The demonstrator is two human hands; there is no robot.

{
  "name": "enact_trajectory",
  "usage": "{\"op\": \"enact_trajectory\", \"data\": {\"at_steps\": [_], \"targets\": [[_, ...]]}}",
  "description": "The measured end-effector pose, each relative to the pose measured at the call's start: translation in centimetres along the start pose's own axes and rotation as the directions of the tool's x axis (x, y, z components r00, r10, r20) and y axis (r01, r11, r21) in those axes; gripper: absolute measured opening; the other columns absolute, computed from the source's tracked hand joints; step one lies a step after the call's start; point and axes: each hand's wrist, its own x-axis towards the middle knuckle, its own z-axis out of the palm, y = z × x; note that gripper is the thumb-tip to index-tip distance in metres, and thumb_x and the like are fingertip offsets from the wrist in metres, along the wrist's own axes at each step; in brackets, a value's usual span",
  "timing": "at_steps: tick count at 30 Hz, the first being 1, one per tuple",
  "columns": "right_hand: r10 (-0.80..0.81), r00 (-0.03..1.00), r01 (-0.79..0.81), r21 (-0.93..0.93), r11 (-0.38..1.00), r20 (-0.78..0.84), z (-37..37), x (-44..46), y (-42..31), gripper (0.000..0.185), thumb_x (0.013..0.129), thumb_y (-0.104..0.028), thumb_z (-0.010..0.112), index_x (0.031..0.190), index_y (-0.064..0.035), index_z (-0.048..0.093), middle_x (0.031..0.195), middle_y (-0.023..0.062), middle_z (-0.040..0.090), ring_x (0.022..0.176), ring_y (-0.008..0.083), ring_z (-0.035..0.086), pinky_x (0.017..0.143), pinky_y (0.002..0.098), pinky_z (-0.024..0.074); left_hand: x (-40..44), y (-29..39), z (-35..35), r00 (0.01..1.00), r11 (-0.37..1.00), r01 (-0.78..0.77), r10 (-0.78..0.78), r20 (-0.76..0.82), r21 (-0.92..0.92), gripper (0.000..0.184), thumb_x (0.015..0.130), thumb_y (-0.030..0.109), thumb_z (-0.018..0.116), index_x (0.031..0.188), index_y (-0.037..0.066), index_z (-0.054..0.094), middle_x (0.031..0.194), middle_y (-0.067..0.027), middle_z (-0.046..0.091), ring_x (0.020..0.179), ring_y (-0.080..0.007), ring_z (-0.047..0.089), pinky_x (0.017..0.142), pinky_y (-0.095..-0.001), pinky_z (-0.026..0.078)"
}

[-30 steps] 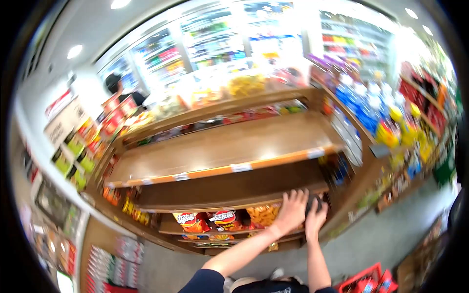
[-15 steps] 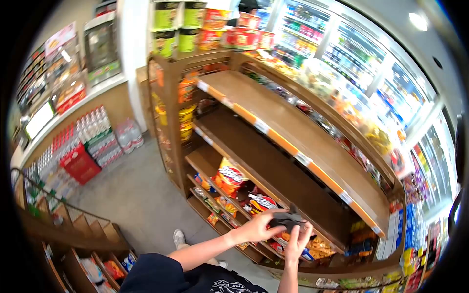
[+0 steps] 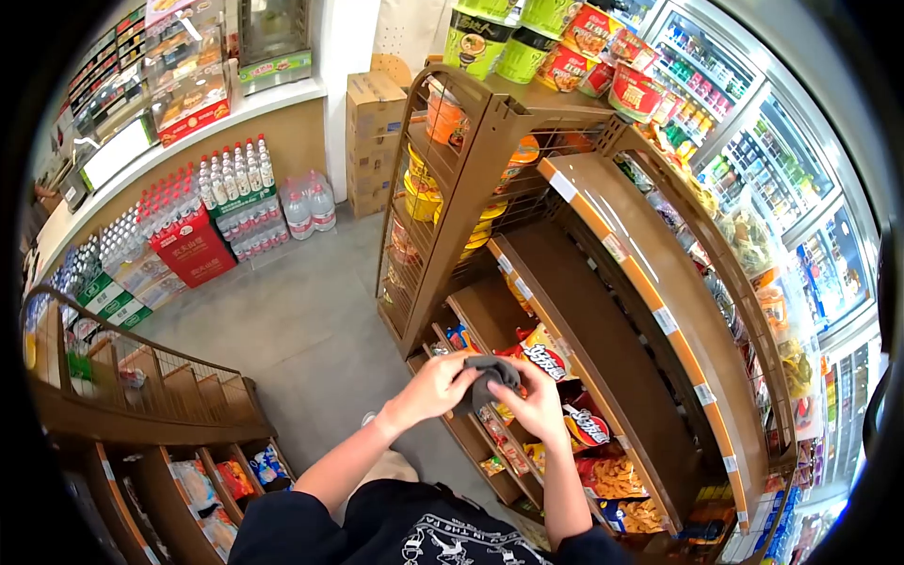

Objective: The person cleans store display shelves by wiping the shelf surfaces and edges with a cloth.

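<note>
Both hands hold a crumpled dark grey cloth [image 3: 492, 369] in front of my body, above the lower snack shelves. My left hand [image 3: 435, 386] pinches its left side between thumb and fingers. On the other side, my right hand [image 3: 535, 400] has its fingers closed on the cloth's edge. Just beyond the hands, a red and yellow chip bag [image 3: 546, 353] stands on a lower shelf. Another chip bag [image 3: 588, 426] sits to the right of my right hand.
Brown shelving [image 3: 650, 377] with an orange price rail runs along my right. Cup noodles [image 3: 476, 42] are stacked on its top. Bottle packs [image 3: 193, 245] line the counter on the left. A lower rack [image 3: 141, 428] stands at the near left, across the grey floor [image 3: 292, 311].
My view has shifted, so the shelving appears farther right and more steeply slanted. The cloth and both hands appear farther left and higher in view, and both hands still grip the cloth.
</note>
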Motion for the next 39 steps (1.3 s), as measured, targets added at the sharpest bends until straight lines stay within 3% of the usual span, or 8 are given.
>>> {"op": "enact_trajectory", "data": {"at_steps": [4,10,18,22,28,31,33,39], "targets": [[0.163,0.977,-0.147,0.121,0.982,-0.134,3.0,3.7,-0.8,0.027,0.086,-0.005,0.071,0.109,0.0016,0.061,0.096,0.0029,0.065,0.085,0.0079,0.06,0.077,0.0234,0.0502,1.5,-1.1,-3.1,0.988,0.995,0.01,0.005,-0.152,0.095,0.024,0.092,0.004,0.053,0.113,0.0,0.064,0.1,-0.0196,0.068,0.092,-0.0373,0.066,0.082,-0.0396,0.052],[-0.008,0.961,-0.088,-0.336,0.938,-0.275,3.4,7.2,-1.6,0.029,0.084,-0.023,0.078,0.079,-0.0004,0.061,0.068,-0.0015,0.058,0.065,0.0059,0.052,0.057,0.0246,0.0421,5.0,-2.1,-6.7,0.985,0.998,0.034,-0.042,-0.165,-0.056,0.019,0.093,0.003,0.054,0.109,-0.003,0.063,0.09,-0.0191,0.067,0.076,-0.028,0.066,0.072,-0.0358,0.052],[0.238,0.896,-0.151,0.246,0.957,-0.374,-4.0,11.1,-3.9,0.025,0.084,-0.023,0.078,0.088,-0.0033,0.063,0.078,0.0,0.065,0.074,0.0057,0.059,0.065,0.0234,0.0486,12.4,-1.3,-3.7,0.981,0.807,0.146,-0.194,-0.024,-0.572,0.023,0.1,0.019,0.058,0.108,-0.001,0.063,0.073,0.0005,0.063,0.054,-0.0049,0.056,0.046,-0.0215,0.047],[0.392,0.9,-0.234,0.55,0.802,-0.189,-8.0,12.7,-3.4,0.051,0.087,-0.021,0.074,0.129,0.0009,0.055,0.12,0.0121,0.064,0.107,0.02,0.063,0.092,0.0316,0.0516,16.4,-2.7,-1.3,0.964,0.664,0.178,-0.264,-0.006,-0.726,0.025,0.101,0.023,0.056,0.107,-0.001,0.063,0.08,-0.0018,0.063,0.067,-0.0063,0.059,0.056,-0.0253,0.052],[0.49,0.832,-0.36,0.42,0.833,-0.259,-13.4,17.3,0.6,0.049,0.086,-0.02,0.074,0.13,-0.0017,0.058,0.125,0.0083,0.064,0.113,0.0186,0.06,0.095,0.0319,0.0478,20.8,-4.2,1.2,0.878,0.301,0.298,-0.459,0.136,-0.906,0.021,0.103,0.016,0.045,0.116,0.002,0.053,0.096,-0.0067,0.055,0.091,-0.0244,0.058,0.092,-0.0498,0.05],[0.313,0.909,-0.323,0.009,0.946,-0.274,-16.1,21.2,4.8,0.054,0.087,-0.022,0.072,0.136,-0.0066,0.055,0.129,0.0074,0.062,0.117,0.0182,0.058,0.1,0.0313,0.0443,22.4,-3.9,3.0,0.854,0.194,0.222,-0.513,0.094,-0.956,0.021,0.102,0.012,0.041,0.119,0.001,0.045,0.108,-0.0131,0.048,0.109,-0.0294,0.053,0.094,-0.0616,0.05],[0.138,0.908,-0.358,-0.563,0.745,-0.395,-15.5,22.6,4.8,0.048,0.09,-0.021,0.069,0.134,-0.0092,0.057,0.13,0.008,0.062,0.117,0.0186,0.057,0.1,0.0334,0.0445,23.5,-5.0,4.1,0.82,0.202,0.206,-0.57,0.056,-0.958,0.021,0.101,0.012,0.04,0.118,0.001,0.046,0.107,-0.0135,0.048,0.108,-0.029,0.053,0.096,-0.0615,0.049],[0.012,0.998,0.006,-0.284,0.959,0.06,-12.8,21.6,4.3,0.063,0.087,-0.028,0.073,0.14,-0.005,0.049,0.136,0.0152,0.055,0.121,0.0249,0.055,0.102,0.0374,0.044,25.0,-6.8,4.4,0.772,0.372,0.243,-0.634,-0.053,-0.896,0.019,0.1,0.009,0.041,0.116,0.001,0.047,0.103,-0.0128,0.055,0.097,-0.0292,0.06,0.083,-0.0485,0.053]]}}
